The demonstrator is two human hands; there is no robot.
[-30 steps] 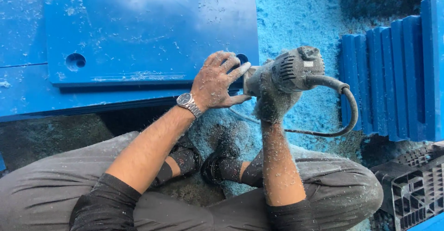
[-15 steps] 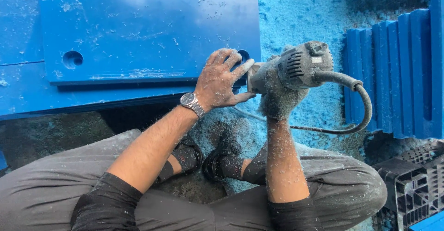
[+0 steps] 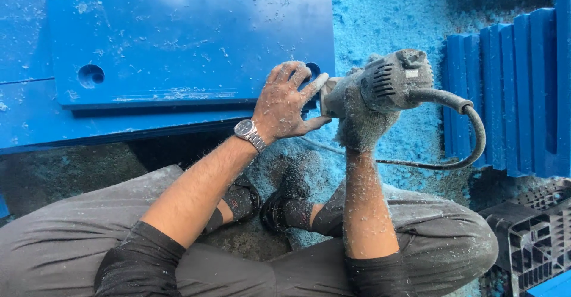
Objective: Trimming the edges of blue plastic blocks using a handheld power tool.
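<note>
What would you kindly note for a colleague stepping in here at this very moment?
Left hand: flat on the corner of the top blue panel, beside a round hole.
Right hand: closed grip on the grey power tool, its nose at that panel's edge; its cord loops to the right.
Done: a second hole is already cut near the far corner; blue shavings cover the floor.
Left: the stacked blue slabs on the right lie untouched.

Workshop: blue shavings (image 3: 386,17), stacked panels (image 3: 523,88)
</note>
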